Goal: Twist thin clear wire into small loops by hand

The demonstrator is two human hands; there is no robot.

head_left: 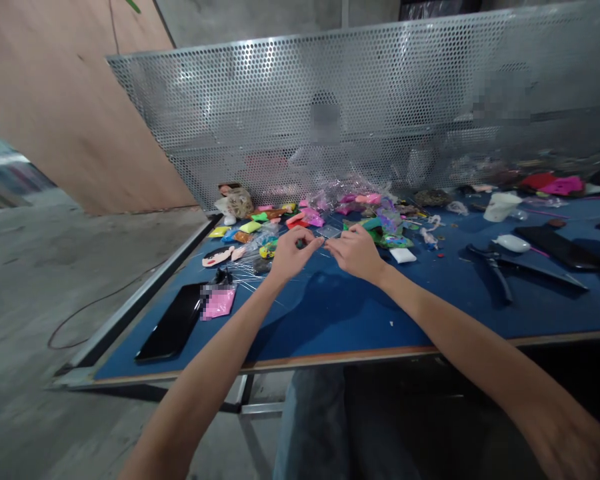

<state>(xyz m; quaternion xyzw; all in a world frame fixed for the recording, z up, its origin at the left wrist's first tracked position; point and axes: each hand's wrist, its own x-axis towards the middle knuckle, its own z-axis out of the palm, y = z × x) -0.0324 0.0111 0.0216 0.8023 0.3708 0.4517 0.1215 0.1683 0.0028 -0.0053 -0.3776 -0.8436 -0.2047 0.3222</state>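
Over the middle of the blue tabletop (pixel 310 313), my left hand (pixel 293 255) and my right hand (pixel 356 252) meet nearly fingertip to fingertip. My left thumb and index finger are pinched together, with a small dark greenish bit (pixel 301 244) showing in the curl of that hand. The fingers of my right hand are also closed in a pinch. Whatever lies between the two pinches is too small to name. Thin clear strands (pixel 250 272) lie on the table left of my left hand. A white packet (pixel 403 255) sits just right of my right hand.
A perforated metal panel (pixel 290 100) stands along the back. Colourful clay packets (pixel 250 227) and plastic wrappers (pixel 350 192) crowd before it. A black phone (pixel 173 321) and pink packet (pixel 219 303) lie left; pliers (pixel 495 267), a white cup (pixel 502 207) and another dark phone (pixel 560 247) lie right.
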